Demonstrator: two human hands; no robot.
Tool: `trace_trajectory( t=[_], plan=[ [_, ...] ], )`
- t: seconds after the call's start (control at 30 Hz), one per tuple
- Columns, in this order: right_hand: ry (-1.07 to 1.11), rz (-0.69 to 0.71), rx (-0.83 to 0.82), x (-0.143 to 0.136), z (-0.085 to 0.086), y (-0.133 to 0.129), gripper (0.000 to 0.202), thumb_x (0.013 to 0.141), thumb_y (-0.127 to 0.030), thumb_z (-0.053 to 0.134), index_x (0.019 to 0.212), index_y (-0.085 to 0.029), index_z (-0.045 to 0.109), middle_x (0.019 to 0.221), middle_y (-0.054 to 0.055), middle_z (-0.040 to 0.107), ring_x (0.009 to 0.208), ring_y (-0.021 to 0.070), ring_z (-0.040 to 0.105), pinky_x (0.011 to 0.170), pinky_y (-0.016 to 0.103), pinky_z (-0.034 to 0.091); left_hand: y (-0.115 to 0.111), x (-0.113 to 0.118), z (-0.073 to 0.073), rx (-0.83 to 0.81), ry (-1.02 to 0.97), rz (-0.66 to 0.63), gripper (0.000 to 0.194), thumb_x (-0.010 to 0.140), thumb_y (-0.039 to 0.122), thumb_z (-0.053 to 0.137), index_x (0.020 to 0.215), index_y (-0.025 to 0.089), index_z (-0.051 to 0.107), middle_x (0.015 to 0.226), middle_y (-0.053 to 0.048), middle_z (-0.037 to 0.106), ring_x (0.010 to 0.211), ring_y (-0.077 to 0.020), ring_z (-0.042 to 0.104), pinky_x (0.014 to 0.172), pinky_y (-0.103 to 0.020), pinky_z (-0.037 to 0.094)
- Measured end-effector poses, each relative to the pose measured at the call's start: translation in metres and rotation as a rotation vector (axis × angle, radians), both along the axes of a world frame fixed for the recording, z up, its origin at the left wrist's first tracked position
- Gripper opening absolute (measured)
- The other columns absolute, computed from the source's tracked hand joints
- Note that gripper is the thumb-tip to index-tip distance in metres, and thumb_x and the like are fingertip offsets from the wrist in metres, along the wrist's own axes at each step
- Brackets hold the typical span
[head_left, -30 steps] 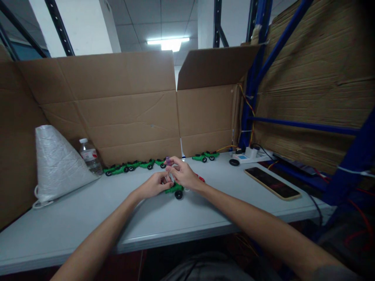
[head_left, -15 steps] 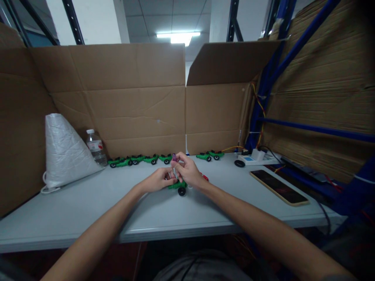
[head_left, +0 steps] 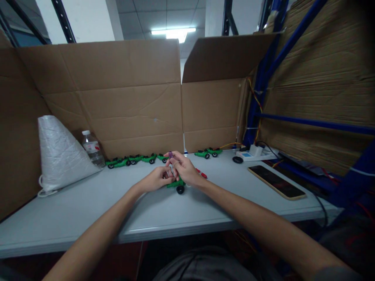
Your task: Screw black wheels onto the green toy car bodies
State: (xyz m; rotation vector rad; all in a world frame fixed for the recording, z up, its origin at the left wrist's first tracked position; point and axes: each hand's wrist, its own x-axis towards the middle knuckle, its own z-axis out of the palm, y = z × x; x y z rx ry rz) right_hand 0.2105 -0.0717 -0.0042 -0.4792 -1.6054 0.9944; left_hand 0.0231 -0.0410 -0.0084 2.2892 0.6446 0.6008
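Observation:
My right hand (head_left: 185,168) is closed around a small screwdriver (head_left: 170,154) with a purple handle. It is held upright, its thin shaft pointing down at a green toy car (head_left: 173,184). The car rests on the table with one black wheel toward me; the fingers hide much of its body and the screwdriver's tip. Low at the car's left side, my left hand (head_left: 155,180) has its fingers closed on the car. A red object (head_left: 201,173), partly covered by my right hand, lies just behind it.
Several green toy cars (head_left: 149,159) line the table's back, with two more (head_left: 213,152) farther right. A silvery bag (head_left: 61,156) and water bottle (head_left: 93,148) stand left. At right are a phone (head_left: 277,182), power strip (head_left: 254,153) and black disc (head_left: 238,159). Cardboard walls (head_left: 131,109) surround the table.
The whole view has shifted slightly as my head turned. Both hands keep nearly the same place at the green car, and a little more of the red object shows.

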Motion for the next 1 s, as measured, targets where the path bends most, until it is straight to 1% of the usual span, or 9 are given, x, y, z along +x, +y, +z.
trace_trajectory(
  t=[0.2,0.37,0.53,0.63,0.7,0.77,0.87,0.93,1.0],
  plan=[
    [-0.006,0.019,-0.014,-0.003,-0.001,0.001,0.033,0.100,-0.053,0.058,0.109,-0.021,0.057,0.084,-0.003,0.064,0.044,0.0050,0.050,0.036,0.016,0.042,-0.002,0.001,0.000,0.010,-0.010,0.011,0.031,0.095,0.043,0.067,0.092,0.012,0.068,0.082,-0.004,0.068,0.068,-0.0115,0.055,0.065,-0.023,0.044],
    [-0.011,-0.019,-0.003,-0.005,-0.003,0.001,0.032,0.098,-0.053,0.061,0.102,-0.024,0.050,0.079,-0.006,0.064,0.042,0.0061,0.052,0.037,0.017,0.043,-0.002,0.003,-0.002,0.026,-0.021,-0.003,0.029,0.094,0.040,0.067,0.086,0.013,0.067,0.085,-0.006,0.070,0.075,-0.0137,0.059,0.072,-0.025,0.046],
    [0.006,-0.074,-0.040,-0.008,-0.004,0.001,0.037,0.093,-0.054,0.068,0.097,-0.026,0.044,0.066,-0.010,0.055,0.040,0.0080,0.051,0.036,0.017,0.040,-0.002,0.004,-0.002,-0.001,-0.018,0.014,0.029,0.094,0.041,0.067,0.089,0.013,0.066,0.080,-0.003,0.066,0.071,-0.0132,0.055,0.069,-0.025,0.044],
    [0.004,-0.065,-0.046,-0.008,-0.005,0.002,0.036,0.094,-0.055,0.067,0.100,-0.026,0.046,0.061,-0.012,0.051,0.039,0.0085,0.050,0.037,0.017,0.040,-0.003,0.004,-0.001,-0.020,-0.034,0.008,0.030,0.094,0.042,0.067,0.090,0.013,0.067,0.077,-0.002,0.064,0.068,-0.0128,0.053,0.067,-0.025,0.042],
    [0.003,-0.040,-0.042,-0.006,-0.005,0.002,0.036,0.095,-0.056,0.064,0.106,-0.025,0.050,0.067,-0.010,0.056,0.041,0.0078,0.051,0.037,0.018,0.042,-0.003,0.004,-0.001,-0.017,-0.037,0.002,0.031,0.094,0.043,0.067,0.089,0.013,0.067,0.076,-0.002,0.063,0.067,-0.0128,0.052,0.066,-0.025,0.042],
    [0.007,-0.016,-0.033,-0.005,-0.003,0.002,0.038,0.096,-0.057,0.062,0.113,-0.024,0.054,0.081,-0.006,0.062,0.043,0.0060,0.051,0.038,0.018,0.044,-0.001,0.003,-0.001,-0.007,-0.030,0.017,0.033,0.093,0.045,0.067,0.088,0.013,0.067,0.075,-0.002,0.062,0.067,-0.0129,0.052,0.065,-0.025,0.043],
    [-0.008,0.019,-0.026,-0.002,0.003,0.001,0.039,0.098,-0.058,0.059,0.116,-0.023,0.057,0.094,-0.002,0.066,0.045,0.0040,0.049,0.039,0.018,0.044,0.004,0.001,-0.003,0.003,-0.019,0.044,0.033,0.092,0.046,0.068,0.088,0.013,0.068,0.075,-0.001,0.061,0.068,-0.0135,0.053,0.067,-0.025,0.045],
    [-0.017,0.031,-0.038,-0.002,0.006,-0.001,0.042,0.097,-0.059,0.058,0.114,-0.021,0.059,0.095,-0.001,0.067,0.045,0.0036,0.048,0.039,0.018,0.043,0.006,0.001,-0.004,0.004,-0.012,0.034,0.031,0.092,0.044,0.068,0.090,0.013,0.068,0.076,-0.002,0.062,0.069,-0.0138,0.054,0.069,-0.025,0.046],
    [-0.017,0.046,-0.056,-0.002,0.008,-0.001,0.043,0.095,-0.061,0.060,0.110,-0.020,0.058,0.087,-0.002,0.065,0.044,0.0044,0.048,0.040,0.018,0.043,0.006,0.002,-0.005,-0.006,-0.021,0.010,0.028,0.093,0.041,0.066,0.091,0.013,0.067,0.079,-0.002,0.063,0.071,-0.0137,0.054,0.071,-0.025,0.046]
  ],
)
